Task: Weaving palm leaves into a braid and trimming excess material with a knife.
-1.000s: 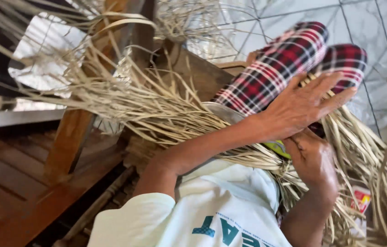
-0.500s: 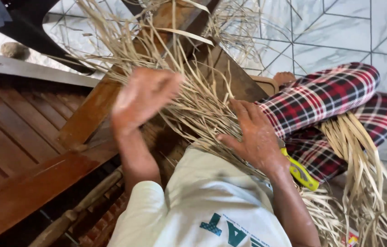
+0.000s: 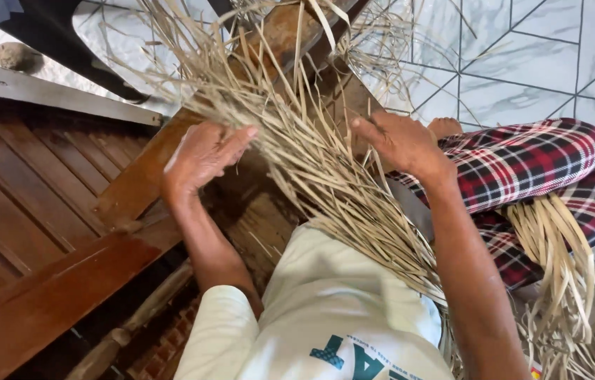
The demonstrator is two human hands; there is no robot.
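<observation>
Both hands (image 3: 202, 158) (image 3: 399, 141) touching dry flat straw strips (image 3: 311, 169).

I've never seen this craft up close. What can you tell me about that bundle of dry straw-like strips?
The bundle of strips is pale tan, flat and narrow, like dried leaf or reed. It runs slantwise from the wooden frame down across the person's lap, ends fanning out loose. The left hand touches one side, the right hand the other.
</observation>
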